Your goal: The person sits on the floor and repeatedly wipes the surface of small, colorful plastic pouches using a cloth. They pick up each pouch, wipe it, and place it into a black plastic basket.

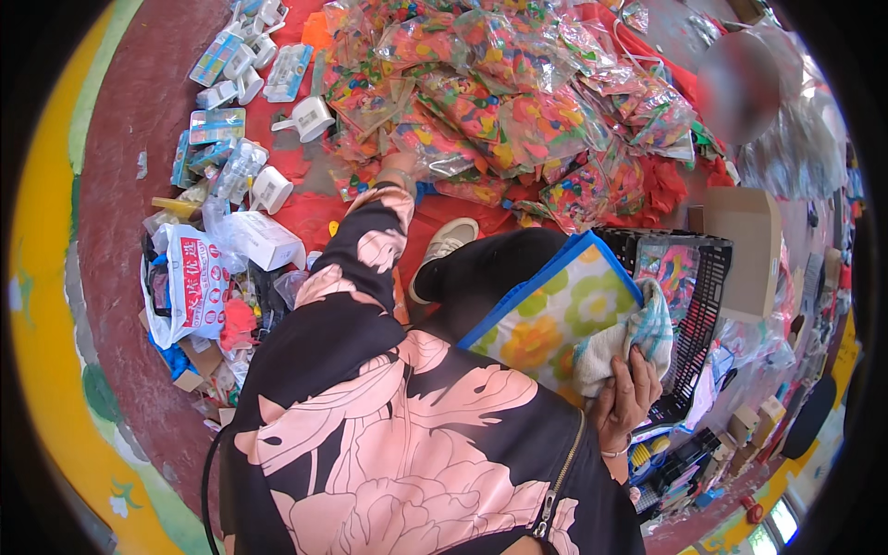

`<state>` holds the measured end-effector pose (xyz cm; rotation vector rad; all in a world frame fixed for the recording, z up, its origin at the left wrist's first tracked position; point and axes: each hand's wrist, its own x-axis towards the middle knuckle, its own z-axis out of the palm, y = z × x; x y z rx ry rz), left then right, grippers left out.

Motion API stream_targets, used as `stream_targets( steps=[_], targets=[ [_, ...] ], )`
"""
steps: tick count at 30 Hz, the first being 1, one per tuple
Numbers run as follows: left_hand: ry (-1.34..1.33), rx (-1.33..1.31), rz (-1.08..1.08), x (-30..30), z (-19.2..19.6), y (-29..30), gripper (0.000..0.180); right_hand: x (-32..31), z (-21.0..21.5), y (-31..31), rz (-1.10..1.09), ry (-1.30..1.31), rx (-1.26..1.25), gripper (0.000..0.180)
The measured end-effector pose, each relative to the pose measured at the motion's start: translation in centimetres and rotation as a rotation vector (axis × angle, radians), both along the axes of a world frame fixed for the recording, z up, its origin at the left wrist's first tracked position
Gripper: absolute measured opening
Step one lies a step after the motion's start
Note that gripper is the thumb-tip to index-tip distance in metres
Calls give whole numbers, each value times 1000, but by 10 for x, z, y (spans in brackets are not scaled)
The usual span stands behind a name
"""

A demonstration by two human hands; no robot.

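Note:
My left arm stretches forward to the near edge of a big pile of clear plastic bags (481, 102) holding small multicoloured pieces. My left hand (400, 165) is at that edge, its fingers hidden among the bags. At my right side, my right hand (627, 398) has its fingers curled against a white and light-blue cloth (606, 363) and holds it. The cloth lies over a flower-patterned, blue-edged fabric piece (546, 310) across my leg. Right beside these stands a black plastic crate (698, 333) with a bag of coloured pieces (671, 268) in it.
Left of the pile lie several white-handled items (310, 118) and blue packs. A white printed carrier bag (194, 282) and a white box (265, 242) stand nearer. At the right are a cardboard box (745, 250), clear plastic wrap (795, 148) and assorted goods. My shoe (449, 242) rests on red sheeting.

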<state>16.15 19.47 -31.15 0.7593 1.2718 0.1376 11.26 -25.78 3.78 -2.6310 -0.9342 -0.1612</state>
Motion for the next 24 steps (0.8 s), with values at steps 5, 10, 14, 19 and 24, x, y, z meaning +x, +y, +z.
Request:
stream_targets(
  steps=[5,10,14,19,24],
  targets=[
    [-170,24,-293,-63,27,29,19,0,-1,-1,-19,-21,26,30],
    [65,552,-521,-89,112,34,23,-5,0,0,6,-69,61,26],
    [5,858,-777,-106,160,60,25,-7,2,0,29,-99,70,26],
    [134,1189,-846,-118,235,73,26,-10,-2,-6,38,-117,117,24],
    [286,1233,-1075,-118,313,76,27,-9,1,-11,58,-131,216,21]
  ],
)
